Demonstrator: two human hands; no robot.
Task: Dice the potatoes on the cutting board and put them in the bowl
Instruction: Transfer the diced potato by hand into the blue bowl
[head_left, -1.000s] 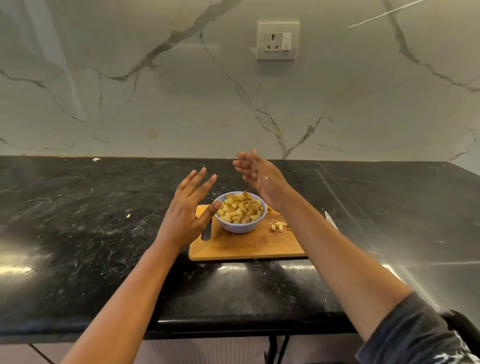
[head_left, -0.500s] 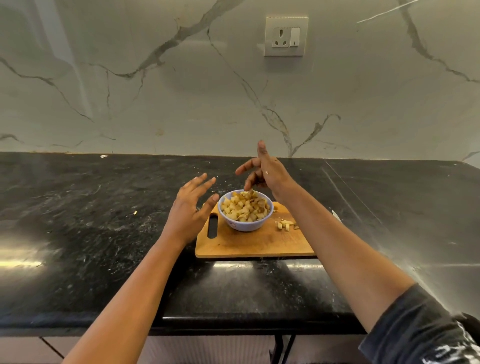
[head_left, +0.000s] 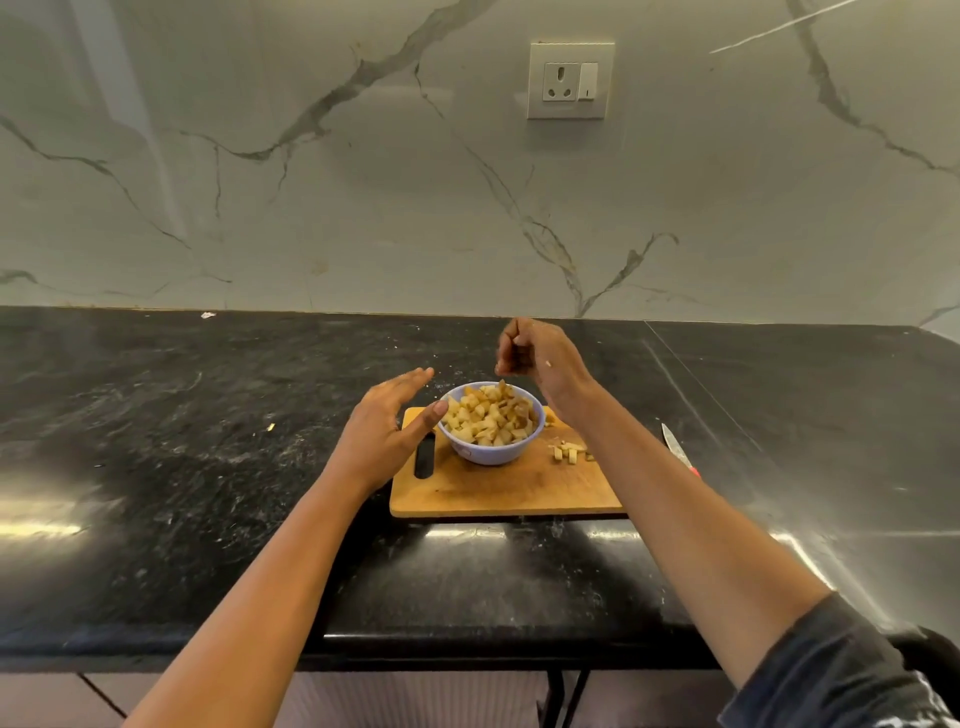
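Heaped bowl (head_left: 488, 453) — just below right grip (head_left: 540, 358), beside left grip (head_left: 382, 422).

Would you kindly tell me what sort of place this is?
Most likely a home kitchen: a black stone countertop, a marble-look backsplash with a wall socket, and a wooden cutting board carrying a bowl of diced potato.

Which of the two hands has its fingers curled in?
The right hand, raised above the bowl, is curled with nothing visible in it. The left hand, beside the bowl, is flat and straight.
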